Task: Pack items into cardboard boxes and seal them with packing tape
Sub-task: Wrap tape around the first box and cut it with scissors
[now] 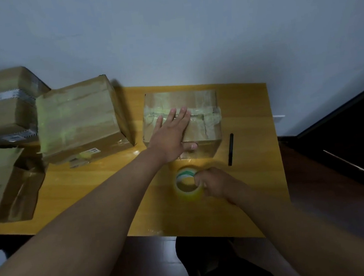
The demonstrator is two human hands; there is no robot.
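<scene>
The cardboard box (182, 119) sits at the middle of the wooden table (260, 174), its top seam already taped, with the left hand (171, 134) pressing flat on it, fingers straight. The right hand (213, 183) grips the roll of packing tape (187, 185) just in front of the box. If tape is pulled hard while the flat palm gives little hold, the box may slide toward the black pen (231, 149), or the strip may wrinkle.

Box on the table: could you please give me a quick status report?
Left hand flat on box. Right hand grips tape roll. Box taped. Pen beside it, not blocking.
</scene>
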